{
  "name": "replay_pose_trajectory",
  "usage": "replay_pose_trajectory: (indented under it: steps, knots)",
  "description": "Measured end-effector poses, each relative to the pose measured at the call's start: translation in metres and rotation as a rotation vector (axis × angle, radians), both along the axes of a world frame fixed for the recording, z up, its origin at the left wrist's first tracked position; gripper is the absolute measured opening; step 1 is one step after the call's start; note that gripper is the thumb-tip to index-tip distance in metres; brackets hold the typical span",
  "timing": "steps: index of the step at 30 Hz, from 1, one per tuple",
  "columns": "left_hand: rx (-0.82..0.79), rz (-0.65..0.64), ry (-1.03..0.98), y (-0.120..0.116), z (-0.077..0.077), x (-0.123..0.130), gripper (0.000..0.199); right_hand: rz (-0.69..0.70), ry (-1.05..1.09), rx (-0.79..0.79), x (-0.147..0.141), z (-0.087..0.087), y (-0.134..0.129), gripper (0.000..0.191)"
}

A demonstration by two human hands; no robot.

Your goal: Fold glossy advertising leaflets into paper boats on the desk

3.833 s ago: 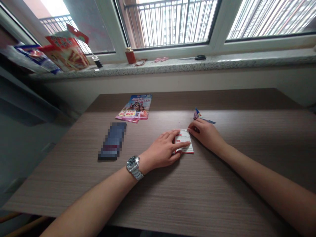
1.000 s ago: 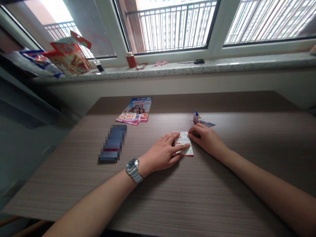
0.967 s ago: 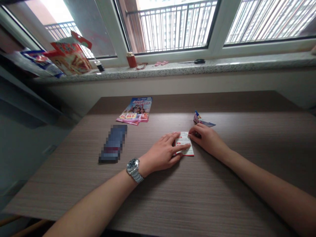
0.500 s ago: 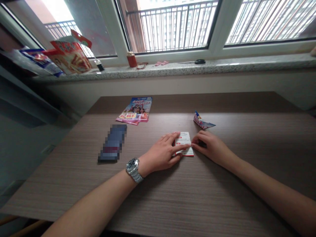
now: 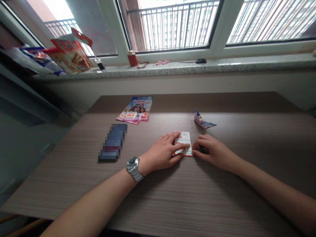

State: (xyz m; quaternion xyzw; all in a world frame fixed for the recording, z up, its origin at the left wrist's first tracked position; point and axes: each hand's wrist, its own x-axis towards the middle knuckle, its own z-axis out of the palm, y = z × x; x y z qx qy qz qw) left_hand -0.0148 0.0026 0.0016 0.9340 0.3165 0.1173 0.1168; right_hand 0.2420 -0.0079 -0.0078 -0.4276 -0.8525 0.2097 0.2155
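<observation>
A small folded flyer (image 5: 184, 137), white with red labels and printed lines, lies flat in the middle of the table. Spread across its left part, my left hand (image 5: 165, 148) holds it down, fingers stretched out and the index finger reaching towards its right edge. At that right edge, my right hand (image 5: 209, 149) has its fingers curled, with thumb and forefinger pinched on the flyer near its lower right corner. Just beyond my right hand rests a folded paper boat-like shape (image 5: 202, 121) in blue and pink print.
A stack of colourful flyers (image 5: 137, 108) sits at the back left, with a pixelated dark phone-like object (image 5: 113, 143) in front. On the windowsill (image 5: 172, 69) are snack bags (image 5: 71, 56), a red lighter-like item (image 5: 132, 59) and a black-handled tool (image 5: 201, 61).
My right hand has slid a little towards me along the flyer's right edge, down to its lower corner. My left hand stays pressed on the flyer.
</observation>
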Motion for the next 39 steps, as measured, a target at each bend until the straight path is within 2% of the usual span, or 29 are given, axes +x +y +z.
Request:
replay_pose_trajectory:
  steps: [4,9,23,32,39]
  knots:
    - [0.004,0.001,-0.006,0.000,0.001,0.000,0.045,-0.080,0.108,-0.084,-0.003,-0.001,0.009,0.009]
    - [0.000,0.000,-0.017,0.000,0.001,-0.001,0.046,-0.134,0.137,-0.077,-0.007,-0.007,0.011,0.010]
    - [-0.010,0.006,-0.032,0.000,-0.001,0.000,0.043,-0.015,-0.016,-0.004,-0.004,-0.005,-0.006,0.010]
    - [-0.004,0.003,-0.020,0.000,-0.003,0.000,0.043,0.048,-0.023,-0.064,0.000,0.001,-0.004,0.012]
    - [-0.016,0.003,-0.017,0.000,-0.002,0.001,0.044,-0.090,0.114,-0.041,-0.001,-0.003,0.011,0.010]
